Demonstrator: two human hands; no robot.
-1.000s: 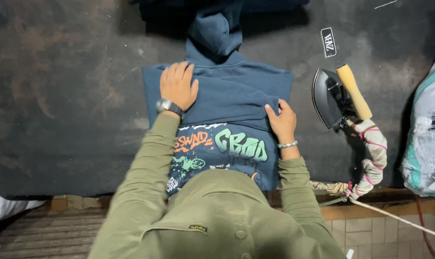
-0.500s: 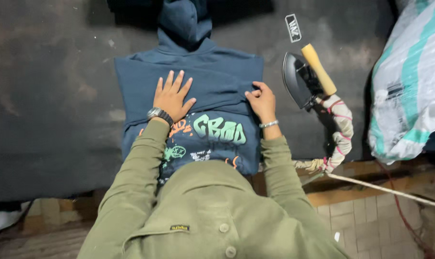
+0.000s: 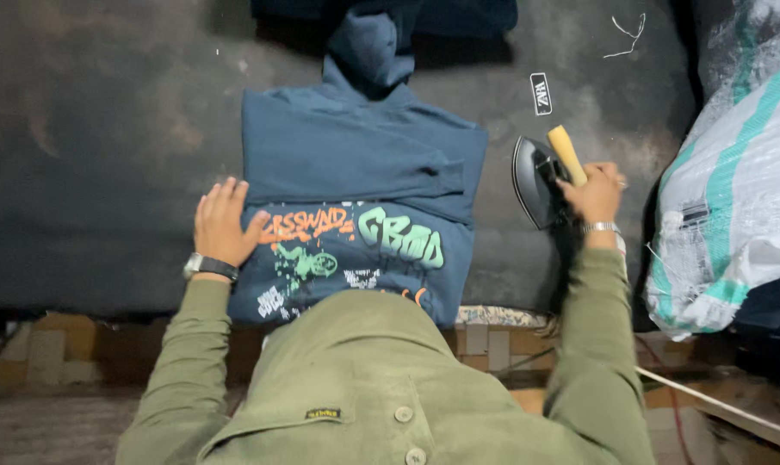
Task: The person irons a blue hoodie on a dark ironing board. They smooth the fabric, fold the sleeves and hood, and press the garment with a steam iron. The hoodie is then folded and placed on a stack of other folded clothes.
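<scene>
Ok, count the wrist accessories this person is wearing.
2. A dark wristwatch on the left hand, which rests on the folded hoodie; a silver bracelet on the right hand, gripping the iron's handle.

This looks like a small clothes-ironing workshop. A wide, dark, stained padded ironing table (image 3: pixel 106 155) fills the view, with a folded blue hooded sweatshirt with bright printed pictures (image 3: pixel 360 207) on it, a heavy black iron with a yellow handle (image 3: pixel 541 176), and a big white-and-green plastic sack (image 3: pixel 734 215) beside it.
</scene>
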